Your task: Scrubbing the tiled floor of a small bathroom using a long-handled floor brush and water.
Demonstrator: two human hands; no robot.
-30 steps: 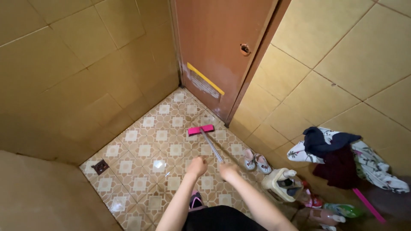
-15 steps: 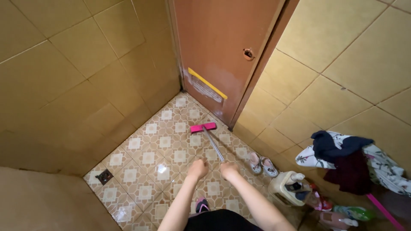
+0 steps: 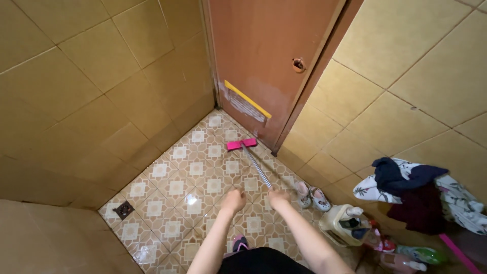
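Tiled floor (image 3: 172,187); mop head (image 3: 241,144) near door (image 3: 264,61) edge.

Both forearms are bare from the elbows down, with no sleeves, watch, bracelet or rings to be seen. The left grip (image 3: 234,200) and the right grip (image 3: 279,198) wear no gloves. At the bottom edge of the view, between the two arms, a dark, nearly black garment (image 3: 261,261) covers the person's front; its cut cannot be told. Just above it, one foot shows in a flip-flop (image 3: 239,243) with a pink strap and a dark sole.
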